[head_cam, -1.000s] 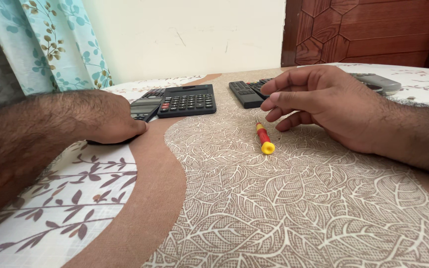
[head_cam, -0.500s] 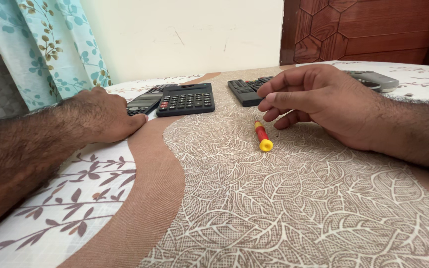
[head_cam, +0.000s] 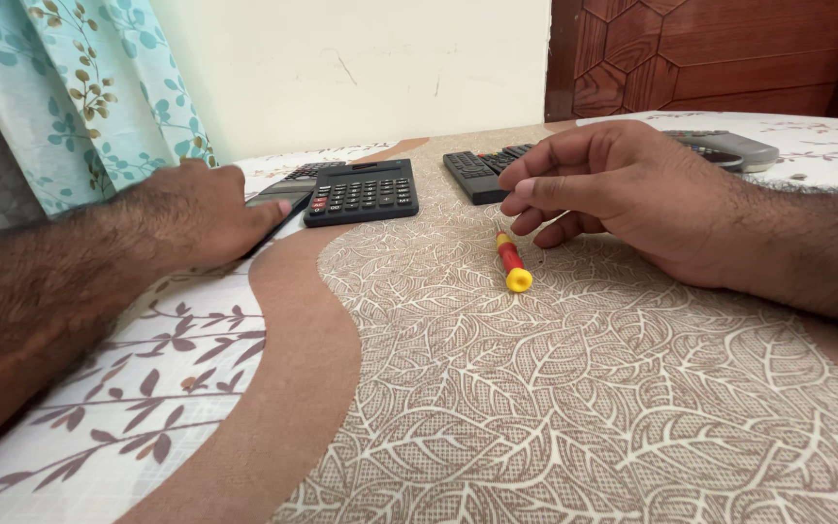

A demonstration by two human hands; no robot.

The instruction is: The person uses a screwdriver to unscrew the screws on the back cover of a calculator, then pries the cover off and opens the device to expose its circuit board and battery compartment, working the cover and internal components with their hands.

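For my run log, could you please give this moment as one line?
left hand: on dark flat device | right hand: empty, above red-yellow screwdriver | black calculator: untouched

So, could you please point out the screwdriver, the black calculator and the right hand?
screwdriver (head_cam: pixel 511 264): head view, red shaft above the yellow end.
black calculator (head_cam: pixel 362 192): head view, its keypad.
right hand (head_cam: pixel 623 189): head view, back of the hand.

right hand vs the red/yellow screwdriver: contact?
Cannot tell. In the head view the right hand hovers at the tip end of the screwdriver, and the fingers hide where the tip ends, so neither contact nor gap shows.
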